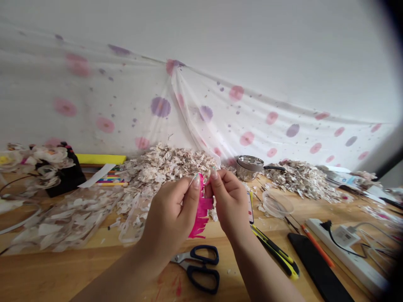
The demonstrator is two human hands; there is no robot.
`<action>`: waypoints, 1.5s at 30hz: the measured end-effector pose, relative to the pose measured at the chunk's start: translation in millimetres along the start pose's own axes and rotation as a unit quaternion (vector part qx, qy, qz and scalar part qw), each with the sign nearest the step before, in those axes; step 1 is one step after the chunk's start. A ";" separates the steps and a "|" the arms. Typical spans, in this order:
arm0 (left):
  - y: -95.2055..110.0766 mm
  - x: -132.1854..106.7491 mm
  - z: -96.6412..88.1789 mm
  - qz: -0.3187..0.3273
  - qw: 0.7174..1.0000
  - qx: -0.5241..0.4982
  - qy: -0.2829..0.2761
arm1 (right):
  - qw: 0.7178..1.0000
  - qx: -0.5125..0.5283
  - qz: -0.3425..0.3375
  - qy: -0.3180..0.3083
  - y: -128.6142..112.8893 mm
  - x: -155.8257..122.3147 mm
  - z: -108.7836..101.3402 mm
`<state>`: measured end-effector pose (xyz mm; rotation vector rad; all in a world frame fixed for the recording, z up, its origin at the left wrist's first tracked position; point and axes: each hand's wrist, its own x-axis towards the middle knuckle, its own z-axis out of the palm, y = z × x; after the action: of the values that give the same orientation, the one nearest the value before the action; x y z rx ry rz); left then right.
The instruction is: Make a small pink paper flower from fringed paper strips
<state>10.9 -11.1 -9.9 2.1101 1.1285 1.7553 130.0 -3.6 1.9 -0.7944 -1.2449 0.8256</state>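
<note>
A bright pink strip with a fringed edge [201,216] hangs between my hands above the table. My left hand [176,205] pinches its upper part between thumb and fingers. At the strip's fringed side, my right hand [229,195] is closed, thumb against forefinger, on one of the cut tabs near the top. The exact spot between those fingertips is partly hidden. Below the hands, a pair of scissors with dark blue handles [204,268] lies on the wooden table [126,272], its blades partly covered by my left wrist.
Heaps of pale flakes [170,161] line the back, beside a metal pot [248,167]. On the right lie a yellow-black utility knife [275,251], a black phone-like slab [317,264], an orange stick [317,245] and a power strip [346,251]. Pale petals [63,222] spread at left.
</note>
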 end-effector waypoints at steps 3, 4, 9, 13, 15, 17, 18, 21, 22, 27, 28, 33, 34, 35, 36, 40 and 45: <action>-0.8 -1.4 -0.2 -0.015 1.000 -0.014 0.009 | 1.000 0.029 0.008 -0.003 -0.3 2.2 -3.0; -0.6 -1.8 -0.3 -0.023 0.999 -0.023 0.013 | 0.999 0.046 0.014 -0.012 0.1 2.8 -3.6; 4.6 -1.2 1.1 -0.055 0.992 -0.100 0.050 | 0.990 0.138 0.029 -0.025 4.7 0.3 -0.1; 7.3 -1.2 4.2 -0.048 0.986 -0.124 0.098 | 0.978 0.202 0.057 -0.007 7.4 -6.1 8.8; 6.1 -2.1 4.8 -0.043 0.987 -0.116 0.105 | 0.968 0.228 0.102 -0.017 7.9 -8.9 13.2; 3.3 -3.1 4.7 -0.032 0.989 -0.096 0.111 | 0.961 0.239 0.139 -0.027 8.6 -11.1 16.8; 1.6 -3.6 4.6 -0.024 0.990 -0.081 0.114 | 0.959 0.240 0.147 -0.027 8.9 -12.0 18.3; -4.4 -4.4 4.7 0.010 0.994 -0.019 0.112 | 0.960 0.243 0.141 -0.005 9.3 -14.9 21.6; -6.3 -4.4 4.8 0.032 0.994 0.005 0.107 | 0.959 0.246 0.137 0.000 8.9 -16.2 22.4; -11.6 -1.8 4.3 0.172 0.972 0.124 0.097 | 0.956 0.259 0.134 -0.017 4.2 -23.2 26.4; -11.8 -1.0 4.1 0.185 0.968 0.139 0.097 | 0.957 0.260 0.130 -0.017 3.5 -24.2 26.9; -11.8 0.9 4.7 0.189 0.964 0.164 0.095 | 0.937 0.298 0.181 -0.023 2.5 -24.1 25.6; -12.0 0.9 5.1 0.187 0.964 0.166 0.094 | 0.932 0.304 0.194 -0.025 2.3 -23.1 24.8; -12.2 0.9 5.5 0.186 0.964 0.167 0.092 | 0.930 0.307 0.202 -0.023 2.0 -21.9 23.9; -12.4 0.8 5.9 0.185 0.964 0.166 0.091 | 0.929 0.306 0.205 -0.016 1.7 -20.6 23.0; -12.2 0.2 6.9 0.192 0.966 0.152 0.084 | 0.934 0.291 0.204 0.039 1.4 -17.0 20.6; -11.7 -2.0 6.1 0.186 0.969 0.141 0.085 | 0.941 0.285 0.180 0.035 3.5 -14.5 18.7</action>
<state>11.2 -2.2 -19.9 2.5177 1.1408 2.0795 109.3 -13.4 -5.2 -0.5706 -0.7368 1.3651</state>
